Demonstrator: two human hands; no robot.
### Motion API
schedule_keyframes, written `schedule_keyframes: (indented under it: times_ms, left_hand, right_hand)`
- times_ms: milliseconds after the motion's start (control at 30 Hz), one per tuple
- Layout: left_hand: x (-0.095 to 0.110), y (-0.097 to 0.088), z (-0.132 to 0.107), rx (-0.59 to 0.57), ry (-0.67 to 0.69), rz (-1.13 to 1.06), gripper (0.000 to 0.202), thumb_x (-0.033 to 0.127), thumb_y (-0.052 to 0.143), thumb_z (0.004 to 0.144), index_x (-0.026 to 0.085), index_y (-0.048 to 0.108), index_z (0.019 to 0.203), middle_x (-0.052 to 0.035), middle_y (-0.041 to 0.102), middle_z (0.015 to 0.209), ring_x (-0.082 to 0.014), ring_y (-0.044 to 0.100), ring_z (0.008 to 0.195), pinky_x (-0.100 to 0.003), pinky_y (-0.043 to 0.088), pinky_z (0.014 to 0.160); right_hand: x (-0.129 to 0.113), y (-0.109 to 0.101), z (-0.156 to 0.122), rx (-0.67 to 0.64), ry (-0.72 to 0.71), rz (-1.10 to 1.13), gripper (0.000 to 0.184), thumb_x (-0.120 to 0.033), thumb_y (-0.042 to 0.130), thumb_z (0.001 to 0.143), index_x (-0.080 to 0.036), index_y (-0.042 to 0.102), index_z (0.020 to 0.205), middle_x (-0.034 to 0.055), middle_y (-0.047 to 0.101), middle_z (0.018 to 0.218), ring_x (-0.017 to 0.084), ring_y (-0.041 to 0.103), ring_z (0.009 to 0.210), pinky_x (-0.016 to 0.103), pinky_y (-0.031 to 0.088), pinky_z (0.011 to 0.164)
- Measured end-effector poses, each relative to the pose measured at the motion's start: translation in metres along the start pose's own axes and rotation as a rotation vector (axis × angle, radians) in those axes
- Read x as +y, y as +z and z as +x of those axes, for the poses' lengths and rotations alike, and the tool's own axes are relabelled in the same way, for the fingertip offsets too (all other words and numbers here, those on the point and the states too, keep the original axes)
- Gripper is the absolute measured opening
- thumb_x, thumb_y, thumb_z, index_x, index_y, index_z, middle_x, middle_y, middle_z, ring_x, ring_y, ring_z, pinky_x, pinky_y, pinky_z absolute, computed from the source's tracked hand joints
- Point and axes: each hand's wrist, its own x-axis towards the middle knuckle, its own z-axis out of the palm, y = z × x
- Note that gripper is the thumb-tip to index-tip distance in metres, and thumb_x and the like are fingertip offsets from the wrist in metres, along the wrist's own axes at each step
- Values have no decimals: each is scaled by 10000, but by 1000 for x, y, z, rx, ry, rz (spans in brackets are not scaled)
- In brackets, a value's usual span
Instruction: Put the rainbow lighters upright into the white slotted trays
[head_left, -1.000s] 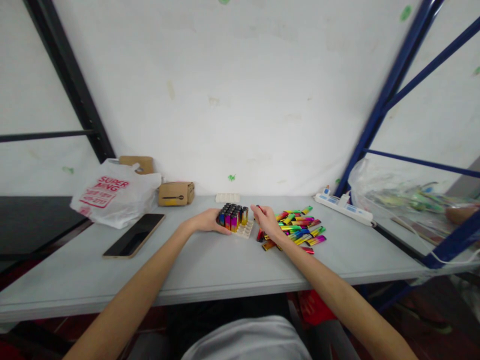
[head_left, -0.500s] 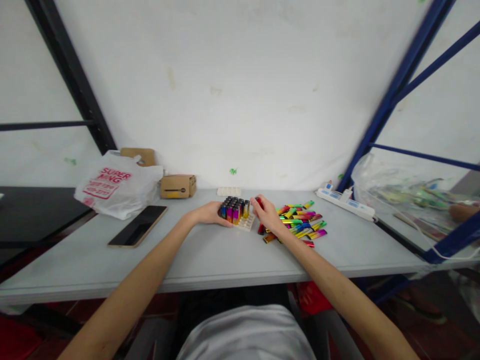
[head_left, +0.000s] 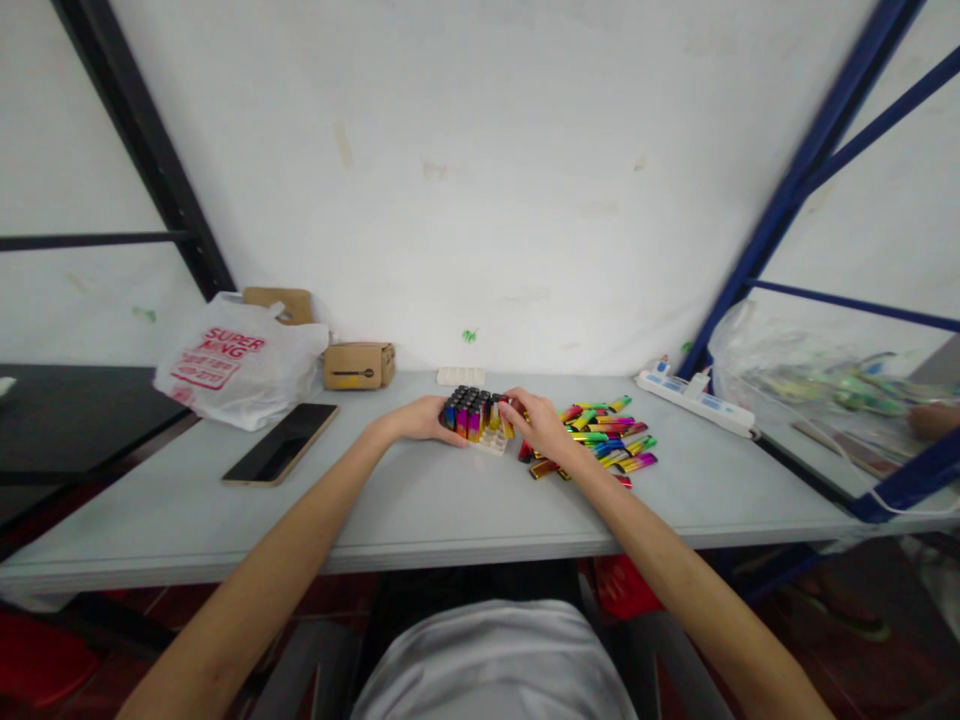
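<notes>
A pale tray (head_left: 492,444) with rows of small holes lies on the table, and shiny multicoloured lighters (head_left: 468,418) with black tops stand upright in its left and back part. My left hand (head_left: 424,420) is wrapped round the left side of this block, thumb along the front, other fingers hidden behind. My right hand (head_left: 537,422) is closed on one lighter (head_left: 507,424), yellowish and slightly tilted, at the tray's right side; whether its bottom sits in a hole I cannot tell. Just right of that hand lies a loose pile of lighters (head_left: 611,440), partly hidden by my wrist.
Behind the tray, a second pale tray (head_left: 461,376) lies by the wall. To the left are a cardboard box (head_left: 359,366), a white plastic bag (head_left: 240,360) and a phone (head_left: 282,445). A power strip (head_left: 697,402) runs along the right, near a blue metal frame (head_left: 780,215).
My right hand has brought its lighter down and left to the tray's right side. My left hand stays at the block of lighters. The whole view has shifted slightly.
</notes>
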Motion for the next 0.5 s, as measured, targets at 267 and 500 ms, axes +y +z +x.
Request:
schedule_keyframes:
  times_ms: [267, 500]
  left_hand:
    - [0, 0, 0, 1, 17, 11, 781, 659, 787, 593, 210, 662, 1220, -28, 735, 1171, -273, 662, 1065, -296, 497, 903]
    - [-1, 0, 0, -2, 14, -7, 769, 662, 780, 594, 212, 670, 1208, -25, 737, 1167, -275, 658, 1073, -300, 492, 917]
  right_hand:
    - [-3, -2, 0, -153, -39, -94, 271, -428, 475, 1020, -217, 624, 1103, 30, 703, 831, 172, 629, 723, 258, 413, 710]
    - [-5, -4, 2, -209, -14, -189, 320, -428, 412, 1046, -200, 637, 1038, 47, 707, 820, 170, 631, 709, 250, 390, 682]
